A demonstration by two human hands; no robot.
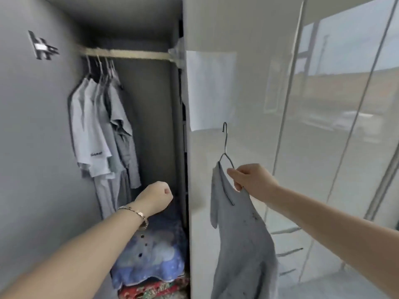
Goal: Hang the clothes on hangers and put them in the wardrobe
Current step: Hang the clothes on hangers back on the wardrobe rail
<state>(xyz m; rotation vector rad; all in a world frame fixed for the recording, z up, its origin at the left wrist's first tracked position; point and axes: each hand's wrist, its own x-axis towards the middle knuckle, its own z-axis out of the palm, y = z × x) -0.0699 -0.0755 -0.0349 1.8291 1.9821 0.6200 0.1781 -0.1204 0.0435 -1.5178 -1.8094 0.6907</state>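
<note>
Head cam: right hand (pixel 252 180) grips 1 wire hanger (pixel 225 162) w/ grey shirt (pixel 241 244); left hand (pixel 155 197) clenched, empty. Approx 4 shirts (pixel 99 134) hang far left on rail (pixel 127 53) in grey wardrobe (pixel 149 108); glossy white doors (pixel 269 83) right.

The shirt (pixel 241 244) I hold is pale grey-blue with small dark specks, on a silver wire hanger (pixel 225 147). Hung shirts (pixel 95 134) are white and grey. The wardrobe (pixel 149 117) is dark grey inside, its rail (pixel 127 53) beige, its door (pixel 248 83) glossy white. Folded bedding (pixel 151 260) is blue with cloud shapes, above red floral cloth (pixel 151 291). My bracelet (pixel 138 213) is rose-gold.
</note>
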